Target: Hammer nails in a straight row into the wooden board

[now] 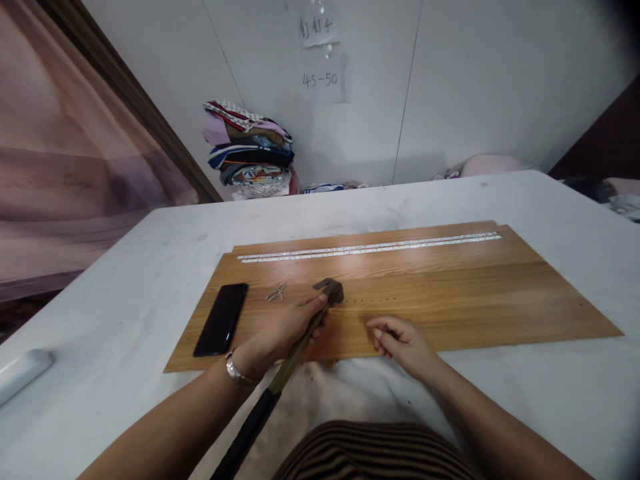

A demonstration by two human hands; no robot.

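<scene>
My left hand point(300, 323) is wrapped round a claw hammer point(287, 370), gripping it high on the handle just under the metal head. The hammer's long handle, with a black grip, slants down toward my body. To its right, my right hand point(403, 343) hangs over the near edge of the wooden board point(480, 300), fingers loosely bent and nothing visible in them. A row of small dark dots point(373, 300), like nail heads, runs rightward from the hammer head. Several loose nails point(276, 292) lie in a small pile on the board, left of the hammer.
A black phone point(221, 320) lies at the board's left end. Two pale marked strips point(370, 249) run along its far side. The white-covered table point(115, 287) carries a white object point(23, 373) at far left. Folded clothes point(250, 147) are stacked by the wall.
</scene>
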